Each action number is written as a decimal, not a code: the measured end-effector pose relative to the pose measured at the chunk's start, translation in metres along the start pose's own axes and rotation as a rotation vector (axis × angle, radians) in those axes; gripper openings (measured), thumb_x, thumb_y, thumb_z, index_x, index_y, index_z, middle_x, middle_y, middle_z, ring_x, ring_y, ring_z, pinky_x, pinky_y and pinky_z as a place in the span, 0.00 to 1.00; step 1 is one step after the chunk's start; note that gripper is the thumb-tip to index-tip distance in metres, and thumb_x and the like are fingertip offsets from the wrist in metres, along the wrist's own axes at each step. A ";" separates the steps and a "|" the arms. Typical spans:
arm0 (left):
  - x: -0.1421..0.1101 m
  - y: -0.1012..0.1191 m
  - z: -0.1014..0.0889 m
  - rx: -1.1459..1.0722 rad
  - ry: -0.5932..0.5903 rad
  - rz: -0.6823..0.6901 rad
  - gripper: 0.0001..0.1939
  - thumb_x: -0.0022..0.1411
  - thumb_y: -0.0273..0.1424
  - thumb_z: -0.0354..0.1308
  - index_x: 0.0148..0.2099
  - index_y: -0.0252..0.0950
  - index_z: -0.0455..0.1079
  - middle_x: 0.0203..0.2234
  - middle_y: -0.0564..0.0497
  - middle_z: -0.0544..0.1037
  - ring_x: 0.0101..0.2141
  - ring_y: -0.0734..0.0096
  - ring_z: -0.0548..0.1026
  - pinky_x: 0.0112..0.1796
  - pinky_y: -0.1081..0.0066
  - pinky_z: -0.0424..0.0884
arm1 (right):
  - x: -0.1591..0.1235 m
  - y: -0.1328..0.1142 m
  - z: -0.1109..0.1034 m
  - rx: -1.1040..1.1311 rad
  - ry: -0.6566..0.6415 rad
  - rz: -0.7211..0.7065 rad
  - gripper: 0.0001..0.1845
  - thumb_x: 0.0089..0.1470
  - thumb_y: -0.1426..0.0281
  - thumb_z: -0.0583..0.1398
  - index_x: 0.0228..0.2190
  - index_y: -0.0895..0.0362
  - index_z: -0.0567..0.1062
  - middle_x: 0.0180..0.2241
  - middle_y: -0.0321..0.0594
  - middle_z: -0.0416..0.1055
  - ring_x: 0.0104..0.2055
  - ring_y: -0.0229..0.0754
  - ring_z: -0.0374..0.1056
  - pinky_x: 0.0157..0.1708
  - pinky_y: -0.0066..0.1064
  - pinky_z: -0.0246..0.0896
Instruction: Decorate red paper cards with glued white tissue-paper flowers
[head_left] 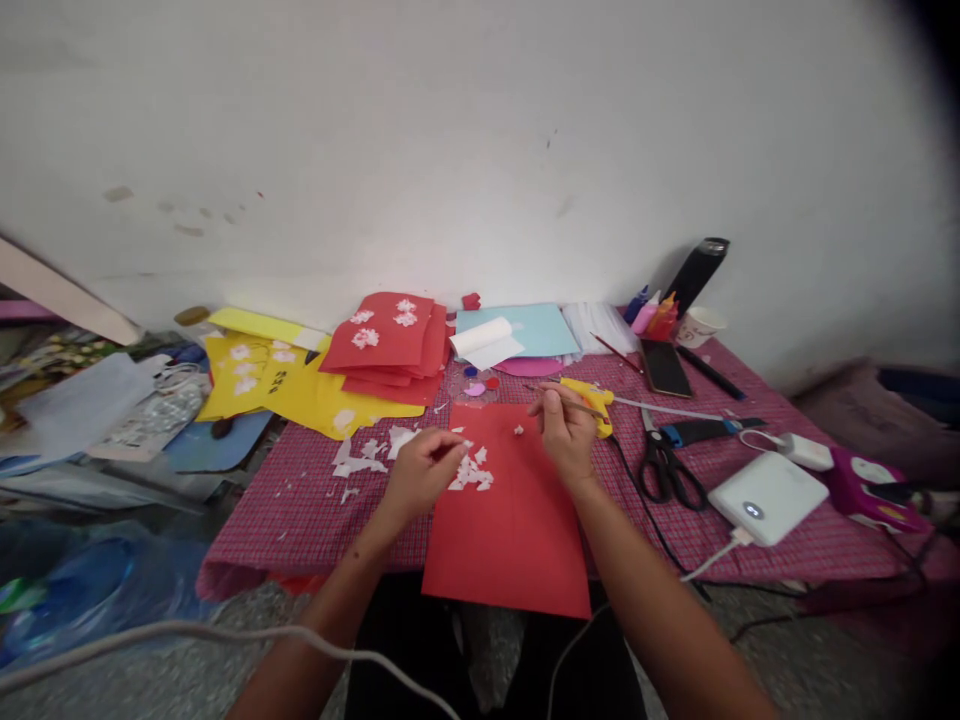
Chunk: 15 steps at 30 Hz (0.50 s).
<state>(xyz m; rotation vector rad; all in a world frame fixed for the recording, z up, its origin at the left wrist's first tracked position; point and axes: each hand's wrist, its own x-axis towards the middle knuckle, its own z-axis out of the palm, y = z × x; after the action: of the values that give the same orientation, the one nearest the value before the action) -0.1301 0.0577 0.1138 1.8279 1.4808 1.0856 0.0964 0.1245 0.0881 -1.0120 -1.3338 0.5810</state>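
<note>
A large red paper sheet [510, 520] lies in front of me and overhangs the table's near edge. Small white paper cutouts [471, 474] are heaped on its left side, and one crumpled white flower piece [518, 430] sits apart near the top. My left hand [427, 465] hovers at the heap with thumb and forefinger pinched together; what is between them, if anything, is too small to make out. Held in my right hand [566, 432], over the sheet's upper right, is a thin brown stick [581, 407] like a brush handle. A yellow glue gun [592, 396] lies just behind that hand.
White paper scraps [360, 460] lie left of the sheet. Stacked red cards [382, 335] with white flowers and yellow sheets [300, 385] are farther back. At right are black scissors [667, 470], a blue-handled cutter [701, 431], a white power bank [769, 498], cables and a paper cup [700, 325].
</note>
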 end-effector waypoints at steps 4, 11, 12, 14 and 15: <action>0.052 -0.001 0.003 -0.300 -0.005 -0.104 0.12 0.61 0.39 0.60 0.38 0.35 0.75 0.30 0.52 0.78 0.31 0.71 0.72 0.34 0.73 0.66 | 0.000 0.004 0.001 -0.032 0.034 -0.009 0.17 0.65 0.58 0.54 0.42 0.57 0.75 0.28 0.38 0.73 0.28 0.40 0.69 0.30 0.32 0.66; 0.080 -0.021 0.019 -0.347 -0.260 -0.051 0.11 0.60 0.38 0.60 0.36 0.34 0.76 0.29 0.51 0.77 0.30 0.71 0.72 0.34 0.73 0.66 | -0.005 0.019 0.005 -0.180 -0.010 0.003 0.11 0.61 0.64 0.58 0.43 0.54 0.75 0.38 0.42 0.77 0.40 0.45 0.74 0.41 0.37 0.70; 0.079 -0.025 0.018 -0.336 -0.269 -0.038 0.11 0.61 0.38 0.60 0.37 0.35 0.77 0.30 0.51 0.78 0.32 0.70 0.72 0.35 0.72 0.67 | -0.006 0.019 0.005 -0.201 -0.017 0.003 0.11 0.61 0.64 0.58 0.43 0.54 0.76 0.39 0.42 0.77 0.40 0.45 0.74 0.42 0.37 0.70; 0.078 -0.031 0.015 -0.349 -0.243 -0.045 0.12 0.61 0.39 0.60 0.39 0.36 0.77 0.32 0.50 0.79 0.33 0.69 0.74 0.37 0.72 0.67 | -0.008 0.016 0.006 -0.234 -0.048 0.002 0.11 0.61 0.65 0.59 0.43 0.54 0.76 0.39 0.42 0.77 0.40 0.45 0.74 0.43 0.37 0.69; 0.078 -0.035 0.014 -0.371 -0.218 -0.067 0.12 0.61 0.39 0.60 0.40 0.36 0.77 0.33 0.50 0.80 0.34 0.69 0.74 0.37 0.72 0.68 | -0.008 0.014 0.006 -0.245 -0.074 0.002 0.10 0.61 0.66 0.59 0.43 0.54 0.76 0.38 0.42 0.77 0.40 0.45 0.73 0.43 0.37 0.69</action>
<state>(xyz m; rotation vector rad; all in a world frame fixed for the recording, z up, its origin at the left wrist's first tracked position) -0.1313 0.1425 0.0978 1.5687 1.1209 1.0143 0.0915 0.1256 0.0717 -1.2002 -1.4955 0.4678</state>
